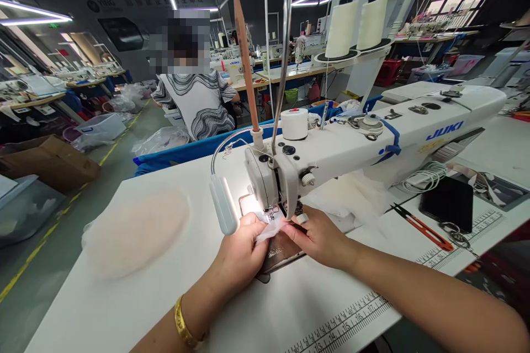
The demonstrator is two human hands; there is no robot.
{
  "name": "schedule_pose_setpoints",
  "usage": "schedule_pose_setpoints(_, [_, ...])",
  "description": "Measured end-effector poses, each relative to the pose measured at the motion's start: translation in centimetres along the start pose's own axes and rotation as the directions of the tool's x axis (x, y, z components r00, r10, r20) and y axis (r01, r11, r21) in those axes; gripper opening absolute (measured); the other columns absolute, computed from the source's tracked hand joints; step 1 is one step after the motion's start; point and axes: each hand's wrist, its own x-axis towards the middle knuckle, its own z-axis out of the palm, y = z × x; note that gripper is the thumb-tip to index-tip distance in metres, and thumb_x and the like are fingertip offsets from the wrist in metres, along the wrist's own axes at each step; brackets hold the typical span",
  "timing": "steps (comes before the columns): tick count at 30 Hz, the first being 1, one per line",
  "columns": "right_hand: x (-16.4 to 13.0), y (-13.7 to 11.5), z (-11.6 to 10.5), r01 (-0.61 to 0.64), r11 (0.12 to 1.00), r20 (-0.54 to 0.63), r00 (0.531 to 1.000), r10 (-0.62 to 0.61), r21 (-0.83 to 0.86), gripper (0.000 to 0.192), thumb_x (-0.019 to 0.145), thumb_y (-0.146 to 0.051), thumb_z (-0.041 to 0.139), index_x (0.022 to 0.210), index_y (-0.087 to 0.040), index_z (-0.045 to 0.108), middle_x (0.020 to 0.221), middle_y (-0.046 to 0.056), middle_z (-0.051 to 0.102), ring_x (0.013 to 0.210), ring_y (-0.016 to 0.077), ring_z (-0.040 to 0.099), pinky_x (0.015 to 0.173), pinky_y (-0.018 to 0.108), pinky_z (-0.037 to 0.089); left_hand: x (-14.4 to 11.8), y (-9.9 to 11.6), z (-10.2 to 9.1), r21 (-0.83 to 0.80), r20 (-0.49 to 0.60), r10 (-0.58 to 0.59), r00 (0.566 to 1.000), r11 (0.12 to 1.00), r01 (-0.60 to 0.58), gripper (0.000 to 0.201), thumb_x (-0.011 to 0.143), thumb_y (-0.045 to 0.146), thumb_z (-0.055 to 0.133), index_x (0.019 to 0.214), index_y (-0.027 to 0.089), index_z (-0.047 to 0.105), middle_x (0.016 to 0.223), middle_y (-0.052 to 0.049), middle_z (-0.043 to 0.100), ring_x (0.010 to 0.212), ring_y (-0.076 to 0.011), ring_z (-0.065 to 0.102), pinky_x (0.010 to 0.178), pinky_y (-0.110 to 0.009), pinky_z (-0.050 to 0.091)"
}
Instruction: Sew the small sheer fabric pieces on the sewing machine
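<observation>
A white sewing machine (331, 146) stands on the table with its needle area lit. Just in front of the presser foot (272, 214), a small piece of thin white fabric (271, 230) is pinched at its left side by my left hand (244, 248). My right hand (318, 238) grips the same fabric from the right, close to the needle, with thumb and fingers pressed together. Beneath the fabric lies the brownish metal bed plate (285, 253). More sheer pale fabric (350, 196) lies behind my right hand, under the machine arm.
Sheer peach fabric (141, 234) lies on the left of the table. A lamp (223, 204) hangs beside the needle. Orange thread snips (426, 229), a black phone (447, 204) and a coiled cord (424, 176) lie at right. Beyond the table sits another person (199, 102).
</observation>
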Motion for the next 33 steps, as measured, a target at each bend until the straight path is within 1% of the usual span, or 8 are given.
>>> schedule_pose_setpoints(3, [-0.1, 0.0, -0.2, 0.011, 0.999, 0.043, 0.999, -0.009, -0.030, 0.027, 0.108, -0.031, 0.044, 0.095, -0.023, 0.066, 0.095, 0.006, 0.073, 0.090, 0.0227, 0.066, 0.081, 0.035, 0.052, -0.2, 0.1, -0.1, 0.078, -0.006, 0.044, 0.999, 0.996, -0.043, 0.026, 0.098, 0.017, 0.049, 0.084, 0.023, 0.070, 0.095, -0.006, 0.064, 0.089, -0.0217, 0.062, 0.080, -0.032, 0.051])
schedule_pose_setpoints(5, [-0.3, 0.0, -0.6, 0.081, 0.992, 0.143, 0.988, -0.067, -0.099, 0.027, 0.109, -0.030, 0.043, 0.094, -0.022, 0.065, 0.090, 0.005, 0.071, 0.087, 0.0231, 0.063, 0.082, 0.037, 0.049, -0.7, 0.2, 0.1, 0.165, -0.031, 0.140, 0.990, 0.977, -0.134, 0.024, 0.094, 0.015, 0.052, 0.080, 0.021, 0.069, 0.093, -0.007, 0.063, 0.086, -0.0222, 0.059, 0.075, -0.032, 0.047])
schedule_pose_setpoints(9, [-0.9, 0.1, -1.6, 0.250, 0.953, 0.374, 0.911, -0.173, -0.170, 0.014, 0.102, -0.018, 0.052, 0.102, -0.022, 0.065, 0.092, 0.004, 0.071, 0.086, 0.0231, 0.058, 0.084, 0.039, 0.043, -2.2, 0.8, 0.6, 0.262, -0.066, 0.329, 0.942, 0.917, -0.302, 0.032, 0.087, 0.002, 0.048, 0.088, 0.022, 0.072, 0.098, -0.006, 0.068, 0.089, -0.0220, 0.059, 0.079, -0.036, 0.041])
schedule_pose_setpoints(12, [-1.3, -0.2, -2.2, 0.294, 0.936, 0.437, 0.880, -0.187, -0.192, 0.014, 0.092, -0.009, 0.061, 0.095, -0.023, 0.064, 0.094, 0.002, 0.071, 0.091, 0.0233, 0.057, 0.084, 0.038, 0.039, -3.0, 1.2, 0.9, 0.288, -0.038, 0.372, 0.927, 0.893, -0.346, 0.035, 0.087, -0.004, 0.045, 0.089, 0.021, 0.070, 0.092, -0.001, 0.071, 0.081, -0.0182, 0.060, 0.085, -0.039, 0.040])
schedule_pose_setpoints(16, [-1.4, -0.4, -2.3, 0.306, 0.932, 0.439, 0.877, -0.196, -0.196, 0.018, 0.088, -0.005, 0.061, 0.090, -0.022, 0.063, 0.106, 0.001, 0.073, 0.095, 0.0228, 0.057, 0.084, 0.039, 0.037, -3.2, 1.4, 1.0, 0.316, -0.008, 0.386, 0.923, 0.876, -0.364, 0.035, 0.092, -0.003, 0.043, 0.092, 0.022, 0.068, 0.087, 0.001, 0.071, 0.074, -0.0163, 0.061, 0.090, -0.041, 0.039])
schedule_pose_setpoints(19, [-1.3, -0.4, -2.2, 0.303, 0.928, 0.454, 0.873, -0.179, -0.216, 0.018, 0.084, -0.004, 0.061, 0.088, -0.022, 0.061, 0.101, 0.001, 0.074, 0.089, 0.0221, 0.055, 0.082, 0.040, 0.037, -3.0, 1.3, 0.9, 0.323, -0.010, 0.381, 0.924, 0.876, -0.358, 0.034, 0.089, -0.005, 0.042, 0.088, 0.022, 0.063, 0.088, 0.001, 0.072, 0.073, -0.0160, 0.061, 0.089, -0.041, 0.036])
schedule_pose_setpoints(25, [-1.2, -0.1, -2.0, 0.279, 0.915, 0.445, 0.886, -0.128, -0.292, 0.015, 0.086, -0.006, 0.057, 0.087, -0.021, 0.058, 0.091, 0.003, 0.071, 0.084, 0.0231, 0.050, 0.079, 0.039, 0.037, -2.5, 1.2, 0.7, 0.331, -0.010, 0.348, 0.937, 0.886, -0.325, 0.028, 0.072, -0.005, 0.044, 0.078, 0.020, 0.055, 0.083, 0.002, 0.068, 0.071, -0.0163, 0.057, 0.085, -0.040, 0.035])
schedule_pose_setpoints(33, [-1.0, -0.2, -1.5, 0.245, 0.931, 0.413, 0.903, -0.117, -0.272, 0.023, 0.088, -0.003, 0.055, 0.099, -0.022, 0.063, 0.097, 0.005, 0.071, 0.090, 0.0238, 0.054, 0.081, 0.038, 0.039, -1.9, 1.0, 0.5, 0.318, -0.034, 0.383, 0.923, 0.880, -0.353, 0.029, 0.072, -0.005, 0.043, 0.078, 0.020, 0.056, 0.091, -0.001, 0.070, 0.077, -0.0175, 0.058, 0.082, -0.037, 0.038])
